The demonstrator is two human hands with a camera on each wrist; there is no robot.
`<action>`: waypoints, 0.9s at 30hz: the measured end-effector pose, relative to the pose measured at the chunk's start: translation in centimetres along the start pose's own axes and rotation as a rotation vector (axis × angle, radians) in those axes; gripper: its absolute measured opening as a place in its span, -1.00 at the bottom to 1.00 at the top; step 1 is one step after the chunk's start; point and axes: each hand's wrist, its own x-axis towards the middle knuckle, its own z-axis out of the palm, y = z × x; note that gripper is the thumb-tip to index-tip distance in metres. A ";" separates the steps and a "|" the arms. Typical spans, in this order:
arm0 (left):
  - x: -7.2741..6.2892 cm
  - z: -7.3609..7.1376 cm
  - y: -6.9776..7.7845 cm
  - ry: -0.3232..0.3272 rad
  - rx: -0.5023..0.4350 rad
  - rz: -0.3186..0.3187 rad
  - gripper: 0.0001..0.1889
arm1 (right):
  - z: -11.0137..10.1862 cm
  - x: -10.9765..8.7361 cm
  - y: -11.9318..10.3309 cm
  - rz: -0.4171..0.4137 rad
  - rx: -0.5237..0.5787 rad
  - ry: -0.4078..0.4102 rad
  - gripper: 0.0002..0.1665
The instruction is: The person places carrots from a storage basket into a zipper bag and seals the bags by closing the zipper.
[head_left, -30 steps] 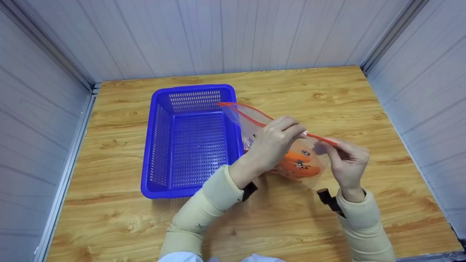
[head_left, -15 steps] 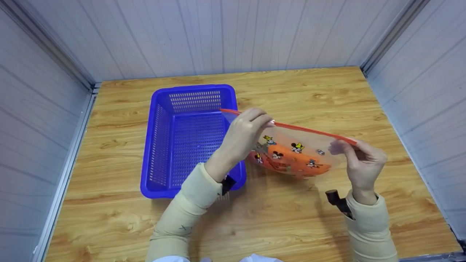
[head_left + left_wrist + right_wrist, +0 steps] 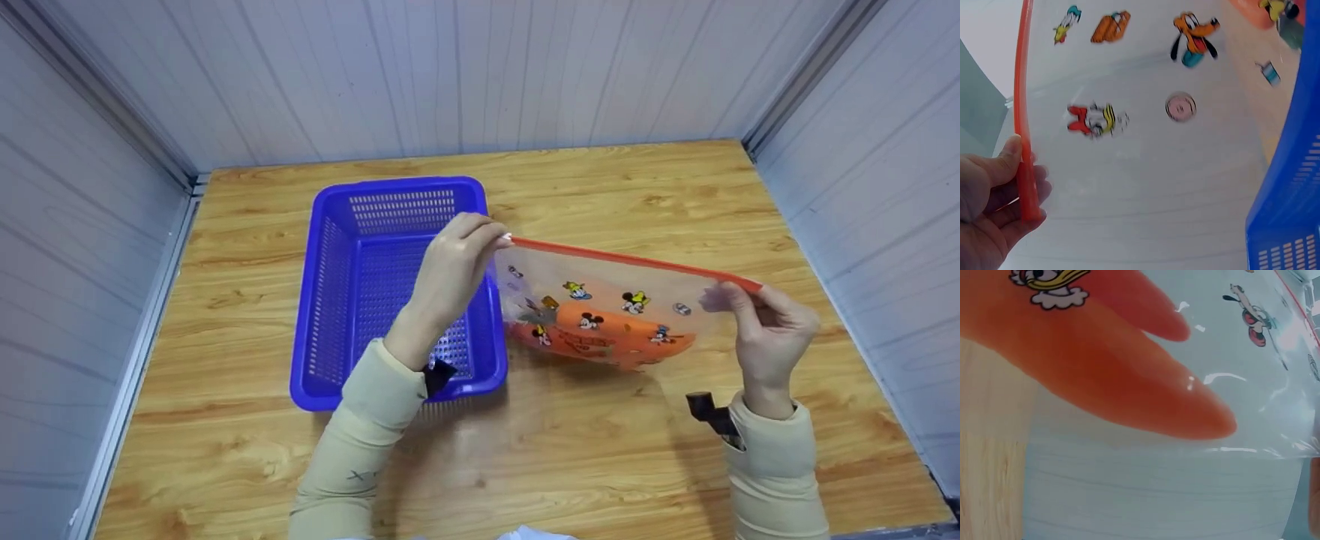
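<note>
A clear zip bag (image 3: 547,270) with cartoon prints hangs between both hands, its orange-red zip strip (image 3: 630,260) drawn straight across the top. Its mouth looks pressed together along that strip. My left hand (image 3: 450,266) pinches the strip's left end over the basket's right rim; the left wrist view shows the thumb against the strip and fingers behind. At the strip's right end, my right hand (image 3: 772,330) grips the corner between thumb and fingers. Low in the bag lie orange tapered things that look like carrots (image 3: 1129,388), with a redder one (image 3: 1157,315) beside them.
A blue plastic basket (image 3: 304,322) with slotted walls stands left of the bag, under the left hand. The wooden tabletop (image 3: 570,450) is bounded by pale panel walls (image 3: 465,75) at the back and both sides.
My left hand has slid left along the zip strip to its end, and the gaping left part of the mouth has come together. My right hand moved slightly right, stretching the bag.
</note>
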 end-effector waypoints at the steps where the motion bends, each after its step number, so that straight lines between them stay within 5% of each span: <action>1: -0.1 -0.2 -0.2 0.008 0.006 -0.002 -0.82 | -0.1 0.1 0.0 -0.001 -0.008 0.006 -0.97; 17: -0.6 -0.4 -0.3 0.018 0.111 -0.009 -0.84 | -0.6 0.7 1.1 0.036 -0.039 -0.008 -0.91; 27: 0.2 0.2 -1.0 -0.067 0.059 -0.083 -0.81 | -0.9 2.2 2.8 0.125 -0.043 -0.062 -0.88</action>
